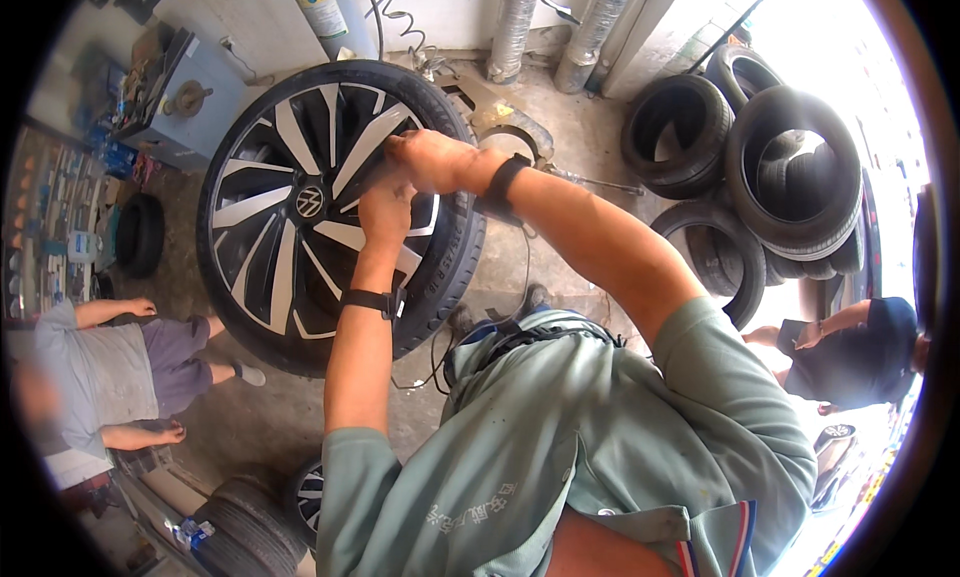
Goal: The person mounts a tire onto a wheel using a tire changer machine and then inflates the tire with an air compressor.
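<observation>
A large wheel (292, 222), a black tyre on a black and silver alloy rim, fills the left middle, its spoked face toward me. My left hand (385, 212) is over the right-hand spokes, its fingers curled. Just above and to the right, my right hand (430, 162) is closed like a fist and almost touches the left one. Whatever is between the fingers is hidden. The round centre cap (310, 202) of the rim lies to the left of both hands.
Several loose tyres (795, 167) are piled at the right. A blue-grey cabinet (190, 102) and a gas cylinder (325, 17) stand at the back. One person (110, 372) is at the left, another (860, 357) at the right. More tyres (245, 527) are at the lower left.
</observation>
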`<act>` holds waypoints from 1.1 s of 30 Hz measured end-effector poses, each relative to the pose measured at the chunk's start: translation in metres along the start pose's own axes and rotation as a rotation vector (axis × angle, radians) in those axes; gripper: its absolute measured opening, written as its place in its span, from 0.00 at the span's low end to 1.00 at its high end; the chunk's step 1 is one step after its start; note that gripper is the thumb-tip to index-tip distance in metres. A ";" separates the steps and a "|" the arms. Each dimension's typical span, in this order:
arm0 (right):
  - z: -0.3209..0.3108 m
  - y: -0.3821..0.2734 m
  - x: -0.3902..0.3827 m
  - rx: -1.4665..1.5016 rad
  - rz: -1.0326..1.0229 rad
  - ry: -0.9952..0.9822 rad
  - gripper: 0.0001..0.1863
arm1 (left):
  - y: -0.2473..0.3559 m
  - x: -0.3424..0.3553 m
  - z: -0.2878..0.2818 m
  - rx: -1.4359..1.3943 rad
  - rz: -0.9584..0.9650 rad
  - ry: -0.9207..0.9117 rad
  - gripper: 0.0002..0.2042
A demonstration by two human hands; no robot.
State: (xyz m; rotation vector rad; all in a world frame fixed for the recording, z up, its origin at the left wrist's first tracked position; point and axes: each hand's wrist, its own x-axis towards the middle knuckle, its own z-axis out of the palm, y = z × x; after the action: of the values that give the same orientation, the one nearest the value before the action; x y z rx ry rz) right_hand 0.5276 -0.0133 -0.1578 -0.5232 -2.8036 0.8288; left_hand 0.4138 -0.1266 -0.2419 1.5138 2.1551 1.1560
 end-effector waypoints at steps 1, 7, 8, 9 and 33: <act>-0.001 -0.001 0.000 -0.003 -0.001 0.005 0.16 | -0.001 0.001 0.001 0.019 0.013 0.017 0.11; 0.000 -0.009 -0.002 -0.006 0.006 -0.033 0.15 | -0.003 -0.003 -0.001 0.053 -0.013 -0.014 0.11; 0.005 -0.003 -0.001 -0.008 0.008 -0.029 0.15 | -0.002 -0.003 -0.001 0.083 -0.015 -0.040 0.11; 0.008 0.001 0.002 -0.017 -0.029 -0.042 0.15 | -0.002 -0.004 -0.003 0.083 -0.011 -0.041 0.11; 0.046 -0.032 0.025 -0.565 -0.048 0.206 0.07 | -0.061 0.004 0.022 -0.054 0.031 0.018 0.09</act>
State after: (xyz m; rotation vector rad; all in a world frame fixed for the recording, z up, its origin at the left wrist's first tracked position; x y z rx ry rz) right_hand 0.4838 -0.0516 -0.1770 -0.5719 -2.8125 -0.0462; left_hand 0.3851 -0.1216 -0.2998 1.5244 2.1019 1.2322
